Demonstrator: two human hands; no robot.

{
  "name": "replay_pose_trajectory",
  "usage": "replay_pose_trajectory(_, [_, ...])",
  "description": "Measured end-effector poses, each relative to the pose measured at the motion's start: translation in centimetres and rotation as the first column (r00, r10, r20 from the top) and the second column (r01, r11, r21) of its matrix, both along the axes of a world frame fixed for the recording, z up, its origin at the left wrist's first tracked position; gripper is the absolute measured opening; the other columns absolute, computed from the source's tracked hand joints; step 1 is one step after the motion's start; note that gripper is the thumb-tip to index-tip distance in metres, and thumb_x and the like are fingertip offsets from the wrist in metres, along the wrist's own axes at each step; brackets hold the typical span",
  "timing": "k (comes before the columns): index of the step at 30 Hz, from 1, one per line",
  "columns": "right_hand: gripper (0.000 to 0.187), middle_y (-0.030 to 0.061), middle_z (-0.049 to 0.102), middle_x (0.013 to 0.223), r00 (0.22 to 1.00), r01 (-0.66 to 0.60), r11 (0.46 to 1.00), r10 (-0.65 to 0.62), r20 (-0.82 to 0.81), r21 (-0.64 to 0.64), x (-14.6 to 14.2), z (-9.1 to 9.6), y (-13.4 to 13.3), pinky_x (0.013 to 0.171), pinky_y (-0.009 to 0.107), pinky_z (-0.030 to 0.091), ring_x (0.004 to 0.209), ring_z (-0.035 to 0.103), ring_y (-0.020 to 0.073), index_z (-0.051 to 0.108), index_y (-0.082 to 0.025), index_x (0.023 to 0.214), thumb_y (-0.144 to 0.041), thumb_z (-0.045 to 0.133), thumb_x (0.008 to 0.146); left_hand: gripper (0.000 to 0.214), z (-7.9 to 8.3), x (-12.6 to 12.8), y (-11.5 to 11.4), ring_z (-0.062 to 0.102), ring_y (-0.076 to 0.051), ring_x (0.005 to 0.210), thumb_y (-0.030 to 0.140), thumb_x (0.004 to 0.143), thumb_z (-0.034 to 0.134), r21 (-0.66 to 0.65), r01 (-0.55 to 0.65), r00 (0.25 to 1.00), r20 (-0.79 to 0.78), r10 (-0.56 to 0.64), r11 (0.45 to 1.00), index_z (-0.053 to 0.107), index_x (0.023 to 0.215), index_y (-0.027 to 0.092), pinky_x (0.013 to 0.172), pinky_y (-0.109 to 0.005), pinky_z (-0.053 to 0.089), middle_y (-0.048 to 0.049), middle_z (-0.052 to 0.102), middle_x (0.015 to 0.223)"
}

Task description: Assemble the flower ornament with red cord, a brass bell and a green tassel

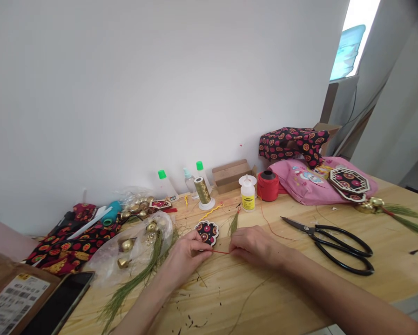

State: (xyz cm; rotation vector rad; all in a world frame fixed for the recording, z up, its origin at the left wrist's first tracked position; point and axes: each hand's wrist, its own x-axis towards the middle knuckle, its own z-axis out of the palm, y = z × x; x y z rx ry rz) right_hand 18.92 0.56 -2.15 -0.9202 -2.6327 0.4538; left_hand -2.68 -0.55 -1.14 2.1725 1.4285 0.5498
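A short length of red thread (220, 252) runs level between my two hands, low over the wooden table. My left hand (191, 249) pinches its left end between thumb and fingers. The other end goes into the closed fingers of my right hand (249, 246). Just behind my left fingers lies a flower-shaped ornament (207, 232) with a pale scalloped rim and dark patterned fabric. A small green tassel (234, 224) with a red loop lies directly behind my right hand. The fingertips of my right hand are partly hidden by the hand itself.
Black-handled scissors (329, 237) lie to the right. Behind stand a glue bottle (248, 197), a red thread spool (267, 186) and a gold thread cone (203, 190). Brass bells (127, 245) and green tassel strands (135, 274) lie left, near a phone (60, 302). A pink bag (300, 181) sits back right.
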Motion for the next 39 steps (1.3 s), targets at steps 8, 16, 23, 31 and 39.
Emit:
replay_pose_trajectory(8, [0.015,0.0030,0.064,0.076,1.000,-0.009,1.000,0.009,-0.025,0.006,0.3,-0.1,0.1,0.061,0.021,0.038,0.071,0.056,0.0136,0.062,-0.017,0.078,-0.014,0.047,0.080,0.015,-0.8,0.0,0.2,0.052,-0.016,0.069,0.029,0.073,0.057,-0.019,0.001,1.000,0.020,0.000,1.000,0.071,0.073,0.024,0.061,-0.024,0.039,-0.0020,0.054,0.072])
replay_pose_trajectory(16, [0.013,0.0018,0.064,0.074,0.997,0.032,0.999,-0.033,-0.075,-0.004,2.6,1.3,-0.1,0.061,0.021,0.038,0.068,0.056,0.0126,0.063,-0.017,0.075,-0.013,0.050,0.079,0.015,-0.4,0.2,-0.1,0.049,-0.017,0.083,0.027,0.073,0.057,0.082,-0.007,0.998,-0.061,0.012,0.997,0.071,0.068,0.025,0.073,-0.027,0.040,-0.0029,0.048,0.086])
replay_pose_trajectory(23, [0.015,0.0020,0.062,0.069,0.979,0.081,0.996,-0.085,-0.183,-0.029,5.8,1.3,-3.5,0.059,0.022,0.038,0.064,0.054,0.0122,0.059,-0.017,0.073,-0.018,0.047,0.082,0.014,-0.8,-0.3,0.1,0.049,-0.018,0.083,0.025,0.073,0.057,0.128,0.010,0.995,-0.102,0.003,0.992,0.070,0.069,0.025,0.073,-0.029,0.041,-0.0033,0.049,0.088])
replay_pose_trajectory(31, [0.015,0.0018,0.060,0.068,0.930,0.036,0.996,-0.063,-0.362,-0.081,5.5,0.0,-7.0,0.057,0.021,0.039,0.063,0.054,0.0107,0.056,-0.018,0.073,-0.020,0.047,0.084,0.015,-0.5,0.2,-0.9,0.050,-0.020,0.086,0.024,0.072,0.058,0.180,0.014,0.990,-0.141,0.012,0.984,0.069,0.081,0.028,0.076,-0.032,0.040,-0.0038,0.053,0.092])
replay_pose_trajectory(39, [0.008,0.0027,0.063,0.068,0.825,0.041,0.991,0.040,-0.564,0.131,3.0,-1.2,-8.7,0.053,0.020,0.041,0.060,0.053,0.0113,0.054,-0.019,0.082,-0.012,0.050,0.081,0.031,-1.2,-0.4,-4.7,0.056,-0.017,0.061,0.041,0.075,0.050,-0.229,-0.228,0.942,0.195,0.274,0.946,0.065,0.063,0.017,0.056,-0.025,0.041,-0.0036,0.061,0.063])
